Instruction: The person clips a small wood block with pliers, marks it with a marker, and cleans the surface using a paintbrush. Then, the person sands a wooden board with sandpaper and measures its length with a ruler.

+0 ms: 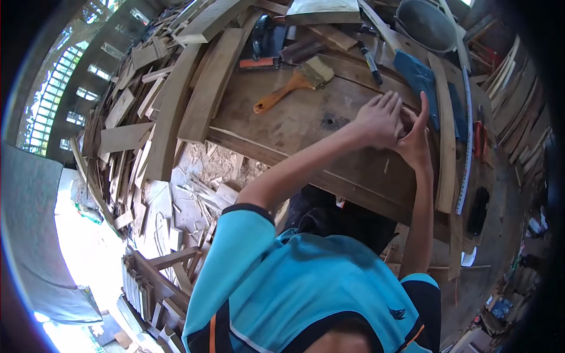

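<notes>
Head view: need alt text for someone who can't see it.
A person's left hand and right hand are together over a wooden workbench; whether they hold anything is hidden. An orange-handled paintbrush lies on the bench to their left, with heaped scrap wood farther left.

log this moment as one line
left hand: overlaps right hand | held: cannot tell | paintbrush: lying on wooden workbench
</notes>
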Available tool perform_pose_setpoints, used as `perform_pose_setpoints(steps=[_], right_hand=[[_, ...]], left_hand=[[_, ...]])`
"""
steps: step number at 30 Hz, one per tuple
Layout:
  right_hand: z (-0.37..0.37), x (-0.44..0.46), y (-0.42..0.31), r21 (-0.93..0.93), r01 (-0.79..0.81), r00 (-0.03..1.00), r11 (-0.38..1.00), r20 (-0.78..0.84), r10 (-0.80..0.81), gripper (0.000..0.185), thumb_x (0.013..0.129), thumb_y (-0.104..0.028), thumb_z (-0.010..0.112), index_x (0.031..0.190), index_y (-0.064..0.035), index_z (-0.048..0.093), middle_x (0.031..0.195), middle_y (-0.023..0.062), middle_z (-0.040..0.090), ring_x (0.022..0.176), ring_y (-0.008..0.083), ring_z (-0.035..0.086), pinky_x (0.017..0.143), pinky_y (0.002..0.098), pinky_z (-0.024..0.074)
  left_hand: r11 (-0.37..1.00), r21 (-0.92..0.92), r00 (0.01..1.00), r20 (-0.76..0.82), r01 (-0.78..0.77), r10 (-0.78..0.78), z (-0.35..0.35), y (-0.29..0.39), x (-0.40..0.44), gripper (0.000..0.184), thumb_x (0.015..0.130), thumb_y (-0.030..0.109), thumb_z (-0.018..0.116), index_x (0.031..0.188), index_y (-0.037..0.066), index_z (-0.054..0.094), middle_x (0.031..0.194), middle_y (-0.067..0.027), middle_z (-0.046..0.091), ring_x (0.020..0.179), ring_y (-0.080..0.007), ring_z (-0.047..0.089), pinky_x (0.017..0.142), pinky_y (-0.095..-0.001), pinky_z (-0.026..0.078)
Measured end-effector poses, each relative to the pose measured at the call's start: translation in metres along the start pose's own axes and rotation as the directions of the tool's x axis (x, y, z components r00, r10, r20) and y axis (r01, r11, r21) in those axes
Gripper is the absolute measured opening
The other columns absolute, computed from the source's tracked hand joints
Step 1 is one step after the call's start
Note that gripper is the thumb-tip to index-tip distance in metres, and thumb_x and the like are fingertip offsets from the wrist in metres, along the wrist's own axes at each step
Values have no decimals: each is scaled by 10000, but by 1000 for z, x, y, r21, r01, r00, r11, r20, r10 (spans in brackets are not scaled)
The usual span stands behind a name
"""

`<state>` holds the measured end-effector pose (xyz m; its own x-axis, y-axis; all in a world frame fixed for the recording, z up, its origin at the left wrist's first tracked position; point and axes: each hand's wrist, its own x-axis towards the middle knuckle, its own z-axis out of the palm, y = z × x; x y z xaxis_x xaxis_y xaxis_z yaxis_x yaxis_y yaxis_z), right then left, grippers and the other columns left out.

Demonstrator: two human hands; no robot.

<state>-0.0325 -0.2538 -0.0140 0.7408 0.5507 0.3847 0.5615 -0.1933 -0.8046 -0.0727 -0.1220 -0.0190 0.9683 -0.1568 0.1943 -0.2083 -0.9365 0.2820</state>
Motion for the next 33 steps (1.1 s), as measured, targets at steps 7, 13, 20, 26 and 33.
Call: perform_pose_setpoints(steps=[7,13,20,26,33], right_hand=[[1,-3,-1,-172,33,999,985,0,-34,1193,479,-165,837,1358,-168,31,1096,189,526,1022,313,514,883,424,407],[2,-4,1,-126,-3,999,992,-49,-4,1198,465,-216,846,1356,-196,46,1098,178,529,1100,315,448,921,455,331],[0,-9,-2,-158,-57,998,986,-39,51,1225,433,-302,851,1353,-174,53,1094,190,532,1067,337,464,901,464,324],[0,-13,-5,-270,-28,1000,962,-7,27,1189,442,-318,837,1344,-172,76,1102,181,531,1059,337,478,917,441,303],[-3,-10,-8,-248,-31,999,968,19,37,1200,428,-314,841,1345,-172,80,1105,165,526,1074,308,487,947,438,265]], left_hand=[[983,107,989,-11,-146,148,22,-46,37,429,880,283,324,1130,-22,493,1338,-244,269,1279,-370,185,1028,-428,215],[988,-43,980,-138,-148,141,0,-16,-7,433,856,283,361,1140,-33,447,1285,-290,319,1234,-413,266,1035,-439,197],[816,422,906,33,-396,422,-17,-24,-8,412,830,229,393,1149,-28,437,1268,-300,333,1237,-418,254,1041,-457,184],[820,436,906,363,-371,218,-33,-37,32,458,885,237,331,1229,-64,338,1325,-289,242,1271,-397,183,1047,-454,163],[958,235,966,235,-165,109,-4,-58,5,559,915,342,190,1312,-52,198,1384,-218,174,1301,-316,142,1061,-394,148]])
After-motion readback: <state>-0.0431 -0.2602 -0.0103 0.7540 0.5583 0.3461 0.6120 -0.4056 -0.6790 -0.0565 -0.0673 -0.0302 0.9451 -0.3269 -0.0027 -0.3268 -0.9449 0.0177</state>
